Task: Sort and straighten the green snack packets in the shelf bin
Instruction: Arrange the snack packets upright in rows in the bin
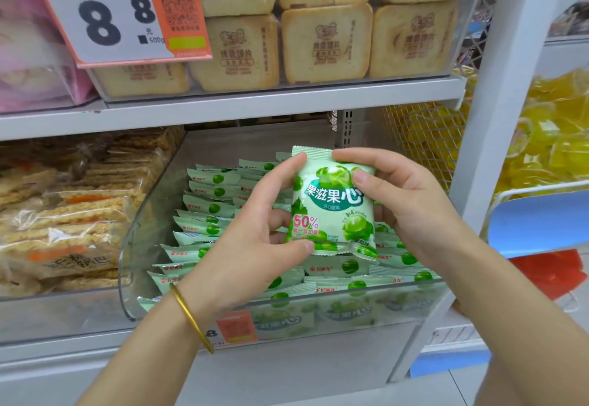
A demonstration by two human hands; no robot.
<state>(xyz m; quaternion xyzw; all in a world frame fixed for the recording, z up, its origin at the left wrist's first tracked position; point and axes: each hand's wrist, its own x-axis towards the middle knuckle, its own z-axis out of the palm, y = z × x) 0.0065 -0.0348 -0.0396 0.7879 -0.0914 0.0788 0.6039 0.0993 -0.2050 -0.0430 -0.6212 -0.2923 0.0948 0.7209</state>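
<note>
Upright above the clear shelf bin [134, 246], one green snack packet [331, 204] is pinched by both hands: the left hand [251, 239] clamps its left edge, the right hand [401, 201] its right edge; other green packets [204, 208] lie stacked inside the bin.

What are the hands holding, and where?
Both hands hold one green snack packet: the left hand pinches its left edge, the right hand its upper right corner.
</note>
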